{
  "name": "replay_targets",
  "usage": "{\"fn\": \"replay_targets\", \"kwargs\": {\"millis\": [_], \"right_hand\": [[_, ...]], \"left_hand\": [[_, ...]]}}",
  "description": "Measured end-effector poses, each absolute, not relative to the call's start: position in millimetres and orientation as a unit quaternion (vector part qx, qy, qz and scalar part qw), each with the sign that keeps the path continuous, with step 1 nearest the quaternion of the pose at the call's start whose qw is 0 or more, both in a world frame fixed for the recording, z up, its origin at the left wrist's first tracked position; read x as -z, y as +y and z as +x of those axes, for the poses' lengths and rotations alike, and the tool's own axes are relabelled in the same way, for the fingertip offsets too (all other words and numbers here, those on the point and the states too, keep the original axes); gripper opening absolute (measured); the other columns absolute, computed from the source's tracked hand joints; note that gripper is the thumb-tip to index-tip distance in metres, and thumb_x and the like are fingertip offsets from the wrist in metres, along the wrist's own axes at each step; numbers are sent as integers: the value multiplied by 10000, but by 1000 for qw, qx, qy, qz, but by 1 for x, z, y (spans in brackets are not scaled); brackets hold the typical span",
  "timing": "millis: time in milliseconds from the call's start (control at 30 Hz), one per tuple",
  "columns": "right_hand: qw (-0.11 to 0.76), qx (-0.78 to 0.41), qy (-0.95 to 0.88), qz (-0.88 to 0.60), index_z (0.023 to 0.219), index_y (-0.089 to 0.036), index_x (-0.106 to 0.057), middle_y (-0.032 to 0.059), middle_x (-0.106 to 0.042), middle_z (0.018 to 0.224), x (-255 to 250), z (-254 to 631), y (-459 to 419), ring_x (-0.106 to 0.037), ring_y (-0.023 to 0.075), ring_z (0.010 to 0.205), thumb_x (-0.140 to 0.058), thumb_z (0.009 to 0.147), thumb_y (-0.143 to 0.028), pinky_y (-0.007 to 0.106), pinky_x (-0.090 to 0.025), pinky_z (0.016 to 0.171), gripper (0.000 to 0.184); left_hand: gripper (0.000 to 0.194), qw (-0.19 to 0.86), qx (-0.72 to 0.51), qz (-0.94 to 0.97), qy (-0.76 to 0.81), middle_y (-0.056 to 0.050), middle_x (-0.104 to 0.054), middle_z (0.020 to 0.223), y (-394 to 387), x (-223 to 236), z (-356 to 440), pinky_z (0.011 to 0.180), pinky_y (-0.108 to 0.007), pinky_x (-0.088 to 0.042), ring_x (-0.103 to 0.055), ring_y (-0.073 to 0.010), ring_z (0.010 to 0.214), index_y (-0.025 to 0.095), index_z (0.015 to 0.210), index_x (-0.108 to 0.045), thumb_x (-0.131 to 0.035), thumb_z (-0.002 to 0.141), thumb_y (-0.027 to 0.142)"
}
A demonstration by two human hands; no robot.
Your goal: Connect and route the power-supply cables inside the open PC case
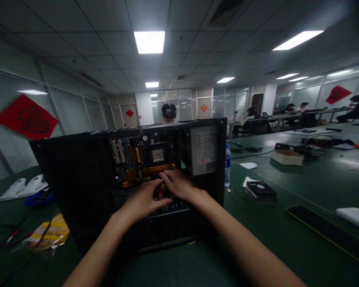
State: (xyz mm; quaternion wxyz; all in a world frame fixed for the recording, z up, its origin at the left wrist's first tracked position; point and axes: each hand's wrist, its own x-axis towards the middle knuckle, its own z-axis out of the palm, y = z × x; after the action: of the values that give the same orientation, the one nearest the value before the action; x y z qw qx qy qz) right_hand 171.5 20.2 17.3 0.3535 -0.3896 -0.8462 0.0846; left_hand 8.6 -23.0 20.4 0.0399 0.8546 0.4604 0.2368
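A black computer case (92,233) stands in front of me with its side off, showing the motherboard (167,139) and a grey power supply (203,149). Both my hands reach into it at the board's lower edge. My left hand (143,197) has its thumb stretched away from its fingers, whose tips touch the area below the orange memory slots (155,170). My right hand (179,185) is bent over the same spot, its fingers closed on something too hidden to name. Red and yellow wires (161,191) show in the gap between my hands.
Right of the case stand a water bottle (227,165), a boxed fan (260,191), a small carton (287,156) and a long dark mat (325,231). On the left lie a yellow packet (49,233), cables and white shoe-like items (25,186). People sit farther back.
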Motion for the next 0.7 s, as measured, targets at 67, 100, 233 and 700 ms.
{"fn": "replay_targets", "kwargs": {"millis": [67,100,233,700], "right_hand": [[366,-82,-847,-376,791,-154,-635,35,-670,768,-18,172,20,-578,126,689,-397,1006,-296,243,-328,631,350],[369,-81,-848,-371,786,-156,-627,31,-666,762,-18,172,20,-575,126,687,-402,1005,-298,244,-322,627,345],[394,-84,-843,-356,809,-161,-618,29,-665,786,-18,174,21,-582,133,740,-415,999,-301,240,-326,645,311],[253,-197,-909,-266,1227,-151,-561,101,-627,1242,-61,207,-22,-581,197,1111,-435,978,-398,306,-422,943,372]], "left_hand": [[338,27,-243,850,467,-56,-697,1062,-23,-20,9,790,-299,-454,-634,-226,932,227,1104,-619,-629,800,375],[294,15,-247,845,473,-53,-699,1047,-23,-20,10,799,-302,-454,-635,-223,931,226,1079,-627,-611,803,326],[205,-35,-290,803,520,-31,-705,982,-21,-23,8,793,-304,-456,-643,-213,910,227,980,-647,-585,788,265],[255,-101,-378,761,517,-31,-696,1011,-18,-27,-4,865,-316,-459,-634,-211,959,224,1014,-618,-659,792,341]]}}
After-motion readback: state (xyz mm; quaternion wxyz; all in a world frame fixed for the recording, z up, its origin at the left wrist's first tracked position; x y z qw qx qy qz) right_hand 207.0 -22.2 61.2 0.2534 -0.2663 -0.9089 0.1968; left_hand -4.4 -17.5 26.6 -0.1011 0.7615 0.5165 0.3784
